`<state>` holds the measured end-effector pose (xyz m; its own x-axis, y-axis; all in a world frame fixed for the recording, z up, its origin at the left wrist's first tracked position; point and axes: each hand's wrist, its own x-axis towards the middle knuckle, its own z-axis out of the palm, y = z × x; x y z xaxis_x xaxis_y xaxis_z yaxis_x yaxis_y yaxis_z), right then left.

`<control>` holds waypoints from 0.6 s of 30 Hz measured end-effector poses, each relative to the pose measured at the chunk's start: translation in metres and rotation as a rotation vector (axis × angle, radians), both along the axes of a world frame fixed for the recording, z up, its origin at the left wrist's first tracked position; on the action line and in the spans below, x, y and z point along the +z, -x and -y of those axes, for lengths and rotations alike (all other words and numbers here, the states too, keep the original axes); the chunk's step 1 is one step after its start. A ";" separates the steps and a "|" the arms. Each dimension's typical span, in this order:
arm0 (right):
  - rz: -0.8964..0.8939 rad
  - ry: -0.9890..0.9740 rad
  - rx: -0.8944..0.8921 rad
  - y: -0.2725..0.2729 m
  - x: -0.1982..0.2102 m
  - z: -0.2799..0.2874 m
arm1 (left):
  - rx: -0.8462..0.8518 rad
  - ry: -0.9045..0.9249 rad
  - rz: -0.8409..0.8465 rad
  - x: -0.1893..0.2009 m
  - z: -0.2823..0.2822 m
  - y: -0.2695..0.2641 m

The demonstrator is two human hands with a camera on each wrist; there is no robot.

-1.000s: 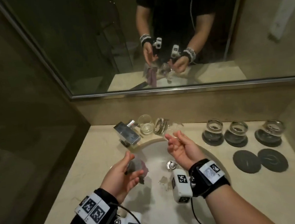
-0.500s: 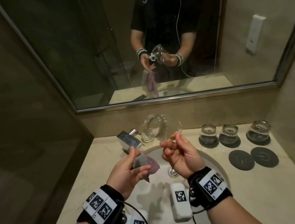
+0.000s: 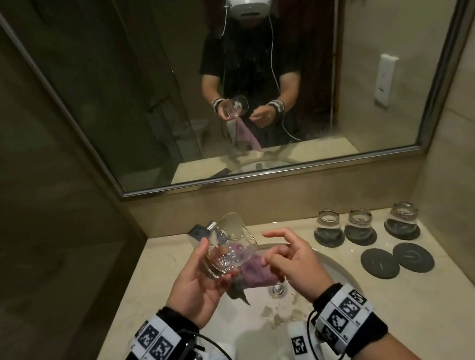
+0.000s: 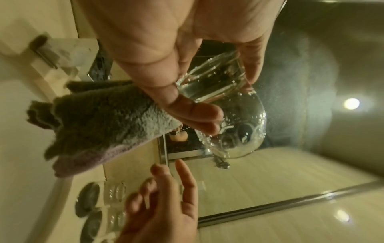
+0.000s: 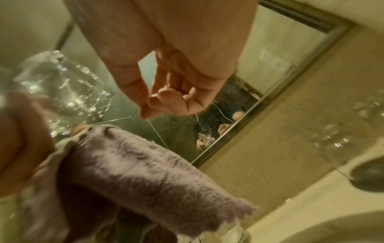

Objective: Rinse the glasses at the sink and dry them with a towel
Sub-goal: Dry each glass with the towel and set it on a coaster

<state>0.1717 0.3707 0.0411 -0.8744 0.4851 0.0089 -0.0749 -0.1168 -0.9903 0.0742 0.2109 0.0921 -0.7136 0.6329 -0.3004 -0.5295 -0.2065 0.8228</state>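
Note:
My left hand (image 3: 201, 277) grips a clear wet glass (image 3: 233, 255) by its base, tilted over the sink (image 3: 334, 269). The same hand pinches a purple towel (image 3: 257, 274) that hangs beneath the glass. In the left wrist view the thumb and fingers wrap the glass (image 4: 224, 105), with the towel (image 4: 104, 128) under the fingers. My right hand (image 3: 286, 257) hovers just right of the glass, fingers loosely curled and holding nothing. The right wrist view shows that empty hand (image 5: 166, 98) above the towel (image 5: 145, 177), with the glass (image 5: 68, 92) at the left.
Three glasses (image 3: 360, 225) stand upside down on dark coasters at the back right of the counter. Two bare coasters (image 3: 378, 262) lie in front of them. A chrome faucet (image 3: 199, 231) sits behind the basin, and a mirror (image 3: 337, 85) covers the wall.
The glass has passed from my right hand to my left, which still holds the towel. My right hand has let go and drawn back slightly. The head view has tilted up.

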 end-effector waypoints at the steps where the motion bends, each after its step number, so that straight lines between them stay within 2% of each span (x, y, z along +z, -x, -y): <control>1: 0.041 -0.112 -0.124 -0.001 -0.004 -0.001 | 0.001 -0.025 0.053 0.002 0.002 0.002; 2: 0.055 -0.237 -0.196 -0.002 -0.006 0.001 | 0.008 -0.047 0.100 0.005 0.003 0.002; 4: 0.007 -0.509 -0.171 -0.003 -0.007 0.014 | 0.019 -0.090 0.182 0.009 0.004 0.002; 6: -0.083 -0.629 -0.128 -0.002 -0.010 0.029 | 0.020 -0.146 0.259 0.014 0.002 0.000; 10: -0.125 -0.669 -0.184 0.006 -0.031 0.039 | -0.025 -0.194 0.293 0.019 -0.004 -0.006; 14: -0.057 -0.360 -0.300 0.011 -0.043 0.050 | -0.033 -0.204 0.296 0.022 -0.008 -0.011; 18: -0.114 -0.441 -0.445 0.012 -0.041 0.041 | -0.036 -0.164 0.238 0.018 -0.008 -0.012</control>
